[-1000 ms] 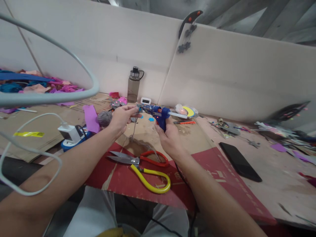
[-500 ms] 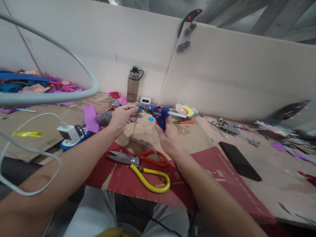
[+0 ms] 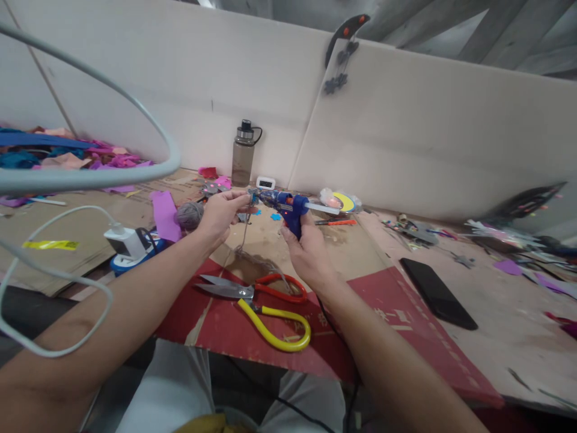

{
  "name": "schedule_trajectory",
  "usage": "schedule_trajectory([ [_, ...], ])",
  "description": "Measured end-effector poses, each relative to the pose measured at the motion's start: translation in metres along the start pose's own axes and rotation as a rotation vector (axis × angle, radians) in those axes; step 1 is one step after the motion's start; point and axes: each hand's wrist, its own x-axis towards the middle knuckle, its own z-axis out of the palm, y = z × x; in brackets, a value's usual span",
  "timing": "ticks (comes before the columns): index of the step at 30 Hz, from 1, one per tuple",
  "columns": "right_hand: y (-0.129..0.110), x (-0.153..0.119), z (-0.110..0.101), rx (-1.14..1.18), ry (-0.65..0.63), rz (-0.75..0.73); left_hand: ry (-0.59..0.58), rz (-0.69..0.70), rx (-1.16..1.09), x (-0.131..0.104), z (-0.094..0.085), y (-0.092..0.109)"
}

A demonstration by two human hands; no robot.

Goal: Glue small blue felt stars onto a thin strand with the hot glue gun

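My right hand (image 3: 307, 248) is wrapped round the handle of a blue hot glue gun (image 3: 293, 211), its nozzle pointing left. A white glue stick (image 3: 323, 208) juts from the back of it. My left hand (image 3: 225, 218) is closed in a pinch at the nozzle, on a small blue piece (image 3: 253, 197) whose shape is partly hidden. Grey yarn (image 3: 246, 231) hangs down from that piece onto the cardboard. Below both hands lie large scissors (image 3: 252, 294), blades apart, with one red and one yellow handle. Small blue flower cutouts (image 3: 276, 217) rest behind the gun.
A grey yarn ball (image 3: 190, 215) and a purple felt strip (image 3: 164, 215) lie left of my hands. Behind stand a water bottle (image 3: 243, 155) and a small digital clock (image 3: 265, 183). A white charger (image 3: 128, 243) sits left; a black phone (image 3: 437, 293) lies right.
Hardly anything differs. The glue gun and both hands have shifted very slightly to the left, with the nozzle still at the small blue piece.
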Motion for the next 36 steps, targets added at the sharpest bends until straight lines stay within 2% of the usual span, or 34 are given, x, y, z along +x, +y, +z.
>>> schedule_trajectory([
  [5, 0.003, 0.001, 0.001, 0.076, 0.016, 0.019, 0.027, 0.011, 0.010, 0.001, -0.001, 0.000],
  [10, 0.015, 0.004, 0.003, 0.534, 0.042, 0.208, 0.050, 0.006, 0.022, 0.006, -0.005, -0.004],
  [13, 0.031, 0.010, 0.001, 0.626, 0.064, 0.347, 0.087, 0.100, 0.085, 0.007, -0.006, -0.008],
  [17, 0.060, 0.018, -0.002, 0.325, 0.047, 0.517, 0.091, 0.235, 0.176, 0.007, -0.005, -0.009],
  [22, 0.077, 0.019, -0.010, -0.230, -0.175, 0.526, 0.052, 0.308, 0.266, 0.003, -0.004, -0.008],
  [24, 0.072, 0.017, -0.015, -0.333, -0.110, 0.472, 0.049, 0.346, 0.347, 0.001, -0.004, -0.006],
  [26, 0.058, 0.016, -0.017, -0.343, 0.089, 0.330, 0.067, 0.395, 0.465, -0.003, -0.004, -0.003],
  [27, 0.048, 0.016, -0.015, -0.308, 0.184, 0.246, 0.077, 0.428, 0.532, -0.005, -0.003, 0.000],
  [28, 0.038, 0.017, -0.011, -0.230, 0.222, 0.174, 0.086, 0.471, 0.596, -0.007, -0.003, 0.002],
  [30, 0.016, 0.021, 0.003, 0.062, 0.196, 0.139, 0.080, 0.576, 0.696, -0.011, -0.001, 0.006],
  [33, -0.009, 0.030, 0.032, 0.573, 0.077, 0.285, 0.040, 0.695, 0.736, -0.014, 0.000, 0.010],
  [36, -0.021, 0.037, 0.054, 0.888, -0.018, 0.432, 0.048, 0.677, 0.742, -0.014, -0.001, 0.011],
])
